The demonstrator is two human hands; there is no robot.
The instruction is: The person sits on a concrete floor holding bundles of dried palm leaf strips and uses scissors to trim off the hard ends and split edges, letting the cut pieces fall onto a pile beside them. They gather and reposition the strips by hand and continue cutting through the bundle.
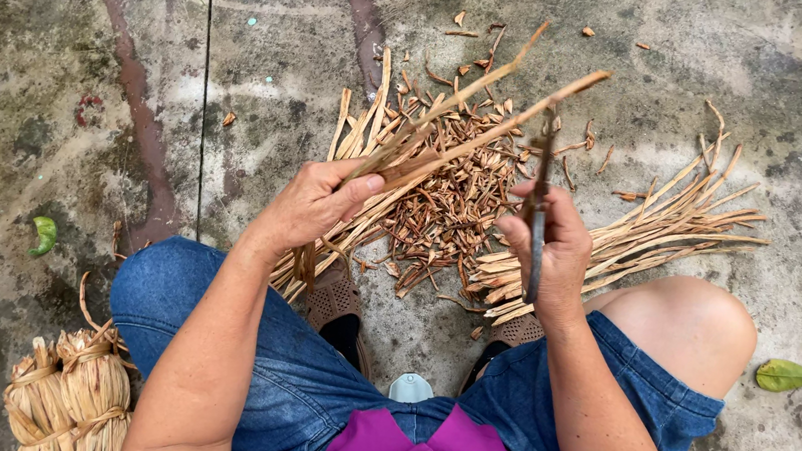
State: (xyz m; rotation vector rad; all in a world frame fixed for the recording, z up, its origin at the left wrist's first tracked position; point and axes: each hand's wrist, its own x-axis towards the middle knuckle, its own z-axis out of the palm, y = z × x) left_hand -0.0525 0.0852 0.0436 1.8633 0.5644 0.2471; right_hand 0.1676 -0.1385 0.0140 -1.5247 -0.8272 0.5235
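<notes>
Two hands are working over the ground: the left hand is pinching long reed strips between closed fingers, the right hand is gripping a knife upright; beyond them, shavings are lying scattered.

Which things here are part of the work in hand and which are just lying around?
In use: strips in left hand, knife in right hand, trimmed scraps, cut strip pile.
Lying about: green leaves, tied bundles.

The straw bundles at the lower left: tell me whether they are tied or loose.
Tied. The straw bundles show bands of straw wrapped around them, holding the stalks tightly together, unlike the loose strips spread on the ground by the right hand.
</notes>
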